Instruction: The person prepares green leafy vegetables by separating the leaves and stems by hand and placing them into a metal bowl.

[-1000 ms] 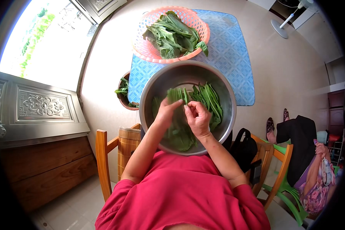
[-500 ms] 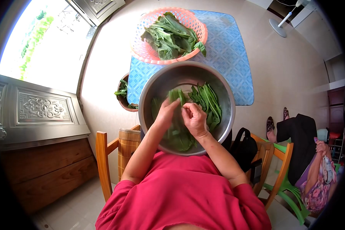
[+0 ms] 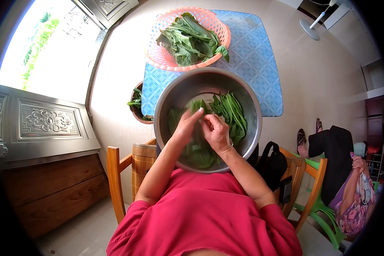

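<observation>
A large metal basin [image 3: 254, 106] sits in front of me, its far side over the table edge. Above it, my left hand [image 3: 187, 124] is closed on green leaves [image 3: 198, 105] that stick out past its fingers. My right hand [image 3: 216, 131] is pinched close beside it, fingertips at the same leaves; what exactly they hold is hidden. Long green leaves [image 3: 233, 112] lie in a bundle at the basin's right side. More leaves [image 3: 199, 155] lie low in the basin, under my wrists.
A pink basket [image 3: 158, 53] of broad leaves stands on the blue table [image 3: 256, 64]. A brown bucket [image 3: 137, 112] with greens is left of it. Wooden chairs [image 3: 115, 183] flank me. Another person [image 3: 334, 149] sits at the right. A fan [image 3: 309, 29] stands behind.
My right hand has moved slightly left and closed up against my left hand. The leaves between the hands have shifted a little.
</observation>
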Tool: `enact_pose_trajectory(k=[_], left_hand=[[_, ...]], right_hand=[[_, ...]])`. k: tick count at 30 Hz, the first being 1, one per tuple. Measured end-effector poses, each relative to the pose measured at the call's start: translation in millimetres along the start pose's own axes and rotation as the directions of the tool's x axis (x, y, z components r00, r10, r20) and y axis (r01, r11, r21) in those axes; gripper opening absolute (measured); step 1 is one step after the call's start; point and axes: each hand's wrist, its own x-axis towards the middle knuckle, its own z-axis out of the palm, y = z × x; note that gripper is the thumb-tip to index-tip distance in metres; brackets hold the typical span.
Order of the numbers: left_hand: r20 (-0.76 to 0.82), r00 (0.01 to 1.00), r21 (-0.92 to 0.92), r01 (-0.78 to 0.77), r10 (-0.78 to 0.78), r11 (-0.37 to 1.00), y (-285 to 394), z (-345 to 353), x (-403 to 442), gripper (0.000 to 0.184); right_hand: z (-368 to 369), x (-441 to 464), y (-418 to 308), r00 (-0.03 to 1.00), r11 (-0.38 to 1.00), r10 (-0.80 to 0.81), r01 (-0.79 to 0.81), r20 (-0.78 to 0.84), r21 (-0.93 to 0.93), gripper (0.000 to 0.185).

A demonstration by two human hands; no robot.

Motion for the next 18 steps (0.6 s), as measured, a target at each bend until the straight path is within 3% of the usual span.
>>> enact_pose_trajectory(k=[4, 7, 10, 13, 16, 18], left_hand=[[-0.021, 1.0, -0.023, 0.01, -0.011, 1.0, -3.5, -4.5, 3.2, 0.019], [-0.047, 0.997, -0.075, 0.06, -0.064, 0.995, -3.5, -7.3, 3.9, 0.018], [-0.085, 0.996, -0.063, 0.014, -0.019, 0.998, -5.9, -9.1, 5.3, 0.018], [-0.143, 0.989, -0.085, 0.024, -0.036, 0.996, -3.7, -6.2, 5.1, 0.032], [-0.101, 0.994, -0.137, 0.034, -0.048, 0.99, 3.2, -2.8, 2.2, 0.033], [-0.124, 0.992, -0.16, 0.016, -0.037, 0.987, -1.7, -7.4, 6.6, 0.032]], right_hand=[[1.8, 1.9, -3.0, 0.999, 0.997, -0.031, 0.033, -0.038, 0.067, 0.014], [0.0, 2.8, -6.5, 1.0, 0.995, -0.019, 0.02, -0.004, 0.102, 0.015], [0.9, 1.4, -6.7, 1.0, 0.992, -0.004, 0.001, 0.023, 0.127, 0.014], [-3.0, 1.1, -8.1, 0.985, 0.988, 0.009, -0.035, 0.171, 0.149, 0.01], [3.3, -3.0, -1.6, 0.984, 0.974, -0.097, 0.062, 0.152, 0.216, 0.009], [-0.6, -0.2, -6.7, 0.995, 0.984, 0.013, -0.031, 0.102, 0.174, 0.009]])
